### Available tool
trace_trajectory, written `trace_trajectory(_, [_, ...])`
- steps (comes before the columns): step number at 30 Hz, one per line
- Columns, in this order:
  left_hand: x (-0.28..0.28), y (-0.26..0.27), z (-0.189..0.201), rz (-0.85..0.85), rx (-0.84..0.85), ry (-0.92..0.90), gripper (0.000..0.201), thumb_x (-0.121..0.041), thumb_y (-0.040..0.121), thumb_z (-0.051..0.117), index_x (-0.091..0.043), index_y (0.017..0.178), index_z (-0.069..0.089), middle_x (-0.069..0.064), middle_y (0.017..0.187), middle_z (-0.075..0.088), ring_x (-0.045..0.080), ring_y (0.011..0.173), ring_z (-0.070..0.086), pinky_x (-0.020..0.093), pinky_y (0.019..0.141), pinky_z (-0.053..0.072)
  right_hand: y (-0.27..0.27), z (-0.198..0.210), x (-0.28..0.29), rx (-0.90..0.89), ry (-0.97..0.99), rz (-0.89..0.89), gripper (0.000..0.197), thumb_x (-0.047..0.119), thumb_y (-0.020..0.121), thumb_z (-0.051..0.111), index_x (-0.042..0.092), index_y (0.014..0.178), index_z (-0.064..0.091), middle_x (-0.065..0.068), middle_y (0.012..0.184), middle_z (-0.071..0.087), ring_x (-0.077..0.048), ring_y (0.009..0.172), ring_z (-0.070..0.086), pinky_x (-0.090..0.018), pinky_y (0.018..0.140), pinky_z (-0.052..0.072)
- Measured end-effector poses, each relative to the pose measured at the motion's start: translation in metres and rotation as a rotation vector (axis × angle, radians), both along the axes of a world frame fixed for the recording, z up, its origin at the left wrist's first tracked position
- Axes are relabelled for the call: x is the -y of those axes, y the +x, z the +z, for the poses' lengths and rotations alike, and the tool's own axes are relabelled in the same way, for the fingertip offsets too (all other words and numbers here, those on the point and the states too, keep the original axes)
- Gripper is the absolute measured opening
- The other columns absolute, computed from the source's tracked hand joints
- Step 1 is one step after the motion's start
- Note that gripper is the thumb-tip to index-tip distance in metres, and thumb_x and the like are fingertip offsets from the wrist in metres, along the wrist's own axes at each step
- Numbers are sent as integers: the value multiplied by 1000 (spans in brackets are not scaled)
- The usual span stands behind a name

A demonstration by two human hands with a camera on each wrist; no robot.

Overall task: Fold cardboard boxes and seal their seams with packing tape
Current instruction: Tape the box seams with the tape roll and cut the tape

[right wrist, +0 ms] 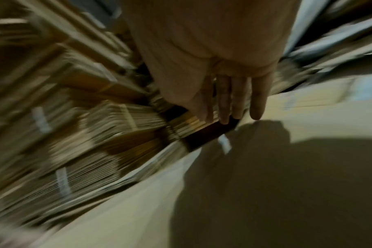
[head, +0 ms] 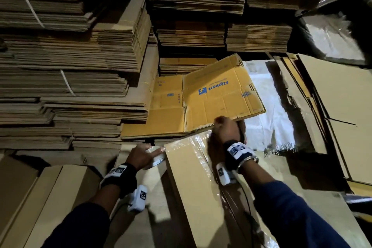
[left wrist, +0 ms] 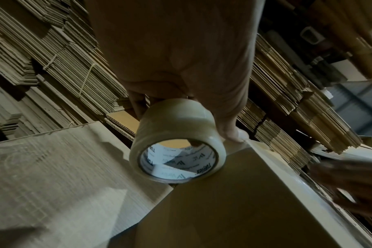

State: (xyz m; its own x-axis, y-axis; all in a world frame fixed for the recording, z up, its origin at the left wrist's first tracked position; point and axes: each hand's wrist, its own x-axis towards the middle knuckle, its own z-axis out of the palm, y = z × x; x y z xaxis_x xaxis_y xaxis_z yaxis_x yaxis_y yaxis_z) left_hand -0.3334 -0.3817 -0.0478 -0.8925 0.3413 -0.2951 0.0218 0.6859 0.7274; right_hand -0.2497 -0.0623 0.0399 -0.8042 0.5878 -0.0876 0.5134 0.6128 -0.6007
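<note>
Evidently the left hand grips the tape roll against the far end of the folded box to anchor the strip, while the right hand's straight fingers press the taped seam flat.

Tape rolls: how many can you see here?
1. The tape roll is held in the left hand, against the near corner of the folded box. Others may lie hidden among the cardboard stacks.
</note>
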Motion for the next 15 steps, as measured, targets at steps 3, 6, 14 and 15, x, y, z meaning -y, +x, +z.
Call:
trace_trajectory(3, [0, 1, 4, -6, -4, -38, 65, -78, 72, 71, -13, 67, 61, 8, 69, 63, 28, 71, 61, 37, 68, 43, 11, 0, 83, -68, 31, 365, 36, 36, 105, 48, 17, 132, 61, -9, 132, 65, -29, 114, 66, -43, 100, 53])
trace_trajectory(6, [2, 0, 4, -21, -32, -37, 54, -68, 72, 65, -16, 63, 54, 7, 67, 60, 27, 70, 58, 37, 64, 37, 21, -10, 151, 182, 101, 741, 66, 51, 110, 22, 12, 163, 22, -7, 173, 11, -23, 159, 8, -49, 129, 11])
trace_trajectory(14, [2, 0, -5, 28, -8, -19, 77, -82, 74, 71, -7, 63, 56, 4, 60, 56, 15, 57, 52, 33, 58, 36, 14, -34, 81, 493, 396, 574, 88, 73, 93, -8, 18, 162, -17, -1, 166, -29, -22, 155, -25, -59, 125, -11])
trace_trajectory(15, [1, 0, -6, 28, -14, -24, 73, -79, 76, 72, -11, 60, 51, 2, 58, 52, 15, 57, 50, 33, 58, 34, 14, -34, 62, 511, 408, 517, 88, 73, 93, -7, 19, 161, -19, -1, 165, -31, -23, 155, -26, -60, 124, -13])
